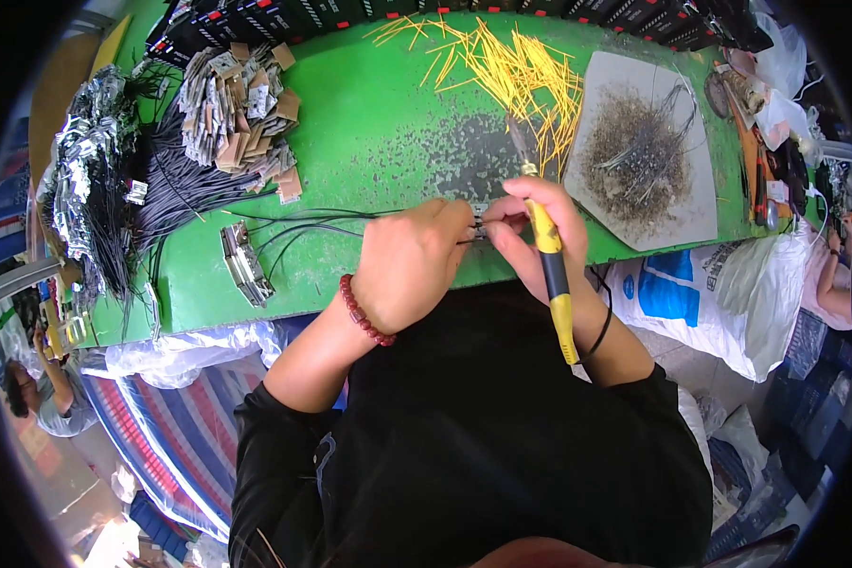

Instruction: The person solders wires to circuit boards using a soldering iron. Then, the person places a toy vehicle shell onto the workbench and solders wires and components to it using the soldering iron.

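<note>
Green tabletop, and along its near edge the left hand pinches black wires running left-right; the right hand, beside their ends, clasps a soldering iron, tip aimed away toward the far edge. Fingertips hide the wire ends; I can't make them out.

Assembly workshop, I judge from afar: scuffed green worktop, yellow-and-black soldering iron in use, black cables heaped toward left edge, yellow strands near far edge, black boxes lining it, grimy grey board toward right edge, people beyond both ends.
</note>
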Demonstrator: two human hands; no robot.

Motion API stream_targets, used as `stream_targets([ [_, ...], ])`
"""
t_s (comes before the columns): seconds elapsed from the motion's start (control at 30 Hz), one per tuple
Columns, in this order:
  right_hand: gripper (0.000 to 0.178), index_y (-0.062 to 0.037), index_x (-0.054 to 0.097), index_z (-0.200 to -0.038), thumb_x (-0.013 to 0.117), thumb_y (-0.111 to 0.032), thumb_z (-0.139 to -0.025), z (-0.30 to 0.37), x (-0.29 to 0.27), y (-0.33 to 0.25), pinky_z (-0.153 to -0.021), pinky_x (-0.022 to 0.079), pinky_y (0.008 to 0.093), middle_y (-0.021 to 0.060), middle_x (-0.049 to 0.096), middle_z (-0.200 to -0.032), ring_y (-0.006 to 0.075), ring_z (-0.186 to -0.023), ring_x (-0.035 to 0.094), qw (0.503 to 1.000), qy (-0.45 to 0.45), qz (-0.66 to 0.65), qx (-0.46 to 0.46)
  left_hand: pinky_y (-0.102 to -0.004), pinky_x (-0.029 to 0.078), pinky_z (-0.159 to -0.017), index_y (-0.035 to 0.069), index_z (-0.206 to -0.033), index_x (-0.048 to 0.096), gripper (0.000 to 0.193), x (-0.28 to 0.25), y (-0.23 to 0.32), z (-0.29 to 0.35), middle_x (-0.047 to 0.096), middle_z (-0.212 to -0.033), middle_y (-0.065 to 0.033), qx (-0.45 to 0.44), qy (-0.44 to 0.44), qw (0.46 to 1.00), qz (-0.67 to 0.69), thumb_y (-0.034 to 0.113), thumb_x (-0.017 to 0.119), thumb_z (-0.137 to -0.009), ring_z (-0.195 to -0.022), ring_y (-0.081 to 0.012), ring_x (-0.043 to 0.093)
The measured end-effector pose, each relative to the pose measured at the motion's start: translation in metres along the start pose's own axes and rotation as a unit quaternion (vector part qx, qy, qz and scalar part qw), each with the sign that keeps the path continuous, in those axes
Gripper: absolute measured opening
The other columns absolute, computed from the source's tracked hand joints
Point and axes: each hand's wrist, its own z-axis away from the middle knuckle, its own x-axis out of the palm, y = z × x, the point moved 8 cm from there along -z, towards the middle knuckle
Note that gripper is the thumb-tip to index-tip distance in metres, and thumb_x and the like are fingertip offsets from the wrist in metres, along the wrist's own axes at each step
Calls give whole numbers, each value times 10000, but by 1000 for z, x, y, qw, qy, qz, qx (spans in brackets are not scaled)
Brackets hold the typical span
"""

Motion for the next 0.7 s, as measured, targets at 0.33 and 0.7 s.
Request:
stream_targets([
  [0.33, 454, -50, 435, -1252, 653, 24, -861, 5, -2, 8, -672, 456, 227, 116, 668, -943, 105, -766, 585, 999, 9, 0, 36, -379, 500, -598, 45, -838, 622, 89, -6, -5, -2, 621, -757, -113, 2, 77, 992, 100, 45, 684, -774, -695, -315, 625],
  [0.7, 434, -36, 499, -1203, 695, 31, -822, -3, 7, -21, -595, 433, 195, 62, 681, -831, 90, -711, 611, 992, -16, 68, -104, -379, 510, -619, 55, -928, 647, 220, -4, -14, -3, 635, -801, -114, -50, 40, 986, 152, 112, 719, -728, -702, -276, 626],
])
